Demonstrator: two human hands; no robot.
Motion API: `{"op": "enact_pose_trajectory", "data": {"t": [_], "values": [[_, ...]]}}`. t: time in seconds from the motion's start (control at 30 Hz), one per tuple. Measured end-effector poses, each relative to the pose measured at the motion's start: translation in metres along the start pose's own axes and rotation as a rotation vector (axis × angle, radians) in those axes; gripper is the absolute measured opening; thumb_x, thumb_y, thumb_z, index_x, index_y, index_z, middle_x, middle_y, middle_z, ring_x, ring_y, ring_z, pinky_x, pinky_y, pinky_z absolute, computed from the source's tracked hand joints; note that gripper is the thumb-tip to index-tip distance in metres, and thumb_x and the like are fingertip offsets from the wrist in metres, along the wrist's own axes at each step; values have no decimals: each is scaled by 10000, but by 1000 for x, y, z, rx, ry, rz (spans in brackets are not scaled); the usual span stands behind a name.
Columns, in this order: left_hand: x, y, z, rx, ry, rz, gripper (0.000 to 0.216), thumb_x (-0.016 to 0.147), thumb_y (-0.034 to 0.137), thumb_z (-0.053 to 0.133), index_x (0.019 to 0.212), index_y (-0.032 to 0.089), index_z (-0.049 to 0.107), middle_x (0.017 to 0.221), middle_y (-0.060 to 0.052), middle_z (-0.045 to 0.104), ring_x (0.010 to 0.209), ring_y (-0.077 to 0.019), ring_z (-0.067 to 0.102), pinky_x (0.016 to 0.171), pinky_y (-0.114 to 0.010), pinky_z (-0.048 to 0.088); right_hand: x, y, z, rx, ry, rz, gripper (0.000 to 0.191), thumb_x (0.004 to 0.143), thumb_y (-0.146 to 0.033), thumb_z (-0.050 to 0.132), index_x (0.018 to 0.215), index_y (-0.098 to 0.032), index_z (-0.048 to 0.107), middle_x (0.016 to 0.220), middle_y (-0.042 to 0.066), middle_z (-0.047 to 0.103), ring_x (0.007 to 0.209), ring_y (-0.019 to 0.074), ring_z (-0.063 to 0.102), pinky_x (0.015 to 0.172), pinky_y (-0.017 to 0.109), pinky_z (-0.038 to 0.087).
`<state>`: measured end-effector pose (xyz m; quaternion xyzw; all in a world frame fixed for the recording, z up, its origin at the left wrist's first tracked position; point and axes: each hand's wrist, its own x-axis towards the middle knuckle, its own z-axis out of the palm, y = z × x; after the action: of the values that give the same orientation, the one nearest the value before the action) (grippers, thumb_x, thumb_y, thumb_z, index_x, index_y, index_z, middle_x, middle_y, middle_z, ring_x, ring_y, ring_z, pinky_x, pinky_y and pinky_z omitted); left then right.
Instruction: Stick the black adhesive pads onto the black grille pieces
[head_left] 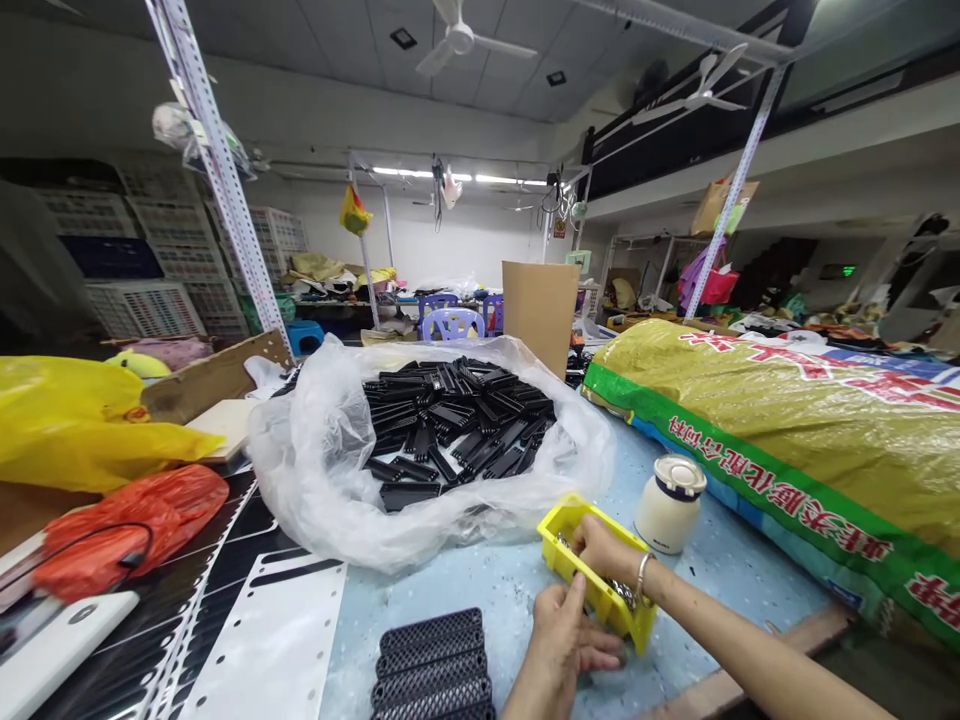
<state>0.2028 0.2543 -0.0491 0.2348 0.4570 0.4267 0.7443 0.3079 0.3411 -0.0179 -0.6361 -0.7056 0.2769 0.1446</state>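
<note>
My right hand (pixel 604 553) reaches into a small yellow tray (pixel 564 520) holding small metal bits; its fingers are curled down inside, and what they grip is hidden. A bracelet sits on that wrist. My left hand (pixel 559 635) rests beside the tray's near edge, fingers curled against it, thumb up. A stack of black mesh-textured plastic pieces (pixel 435 660) lies just left of my left hand on the light blue table (pixel 465 590). Behind, an open clear plastic bag (pixel 315 470) holds a heap of black plastic parts (pixel 457 415).
A white jar with a dark band (pixel 670 504) stands right of the tray. A large yellow-green sack (pixel 810 430) fills the right side. Yellow bag (pixel 82 420), red bag (pixel 127 530) and black-white sheets (pixel 255 610) lie left. A cardboard box (pixel 538 305) stands behind.
</note>
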Motion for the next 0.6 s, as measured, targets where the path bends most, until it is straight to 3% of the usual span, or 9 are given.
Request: {"op": "enact_pose_trajectory", "data": {"t": [0.17,0.37,0.5,0.6], "values": [[-28,16,-4,-165,-49,27,435,758,535,686,813,145,499,544,-65,628,541,-241,695,466,-279,534,-7,5,-9,108,-28,28,77,518,-64,569,474,-115,606,438,-48,508,456,79,431,434,179,294],[-35,32,-10,-311,-55,-103,339,949,339,423,736,106,545,558,-128,653,594,-255,713,486,-282,536,-16,-3,-42,260,-6,27,105,537,-75,531,551,-121,625,406,-48,516,399,95,496,400,173,381],[-31,40,-4,-366,-115,-177,457,970,369,322,748,68,585,559,-169,657,489,-226,671,367,-222,432,-34,-26,-51,327,-36,-43,117,592,-117,569,653,-101,668,490,-16,588,446,113,553,432,189,436],[-27,42,2,-481,-123,-156,379,948,298,371,753,79,611,520,-117,639,401,-175,607,345,-207,404,-55,-45,-41,235,-104,-213,148,619,-91,590,701,-116,711,606,12,672,546,124,594,506,191,444]]}}
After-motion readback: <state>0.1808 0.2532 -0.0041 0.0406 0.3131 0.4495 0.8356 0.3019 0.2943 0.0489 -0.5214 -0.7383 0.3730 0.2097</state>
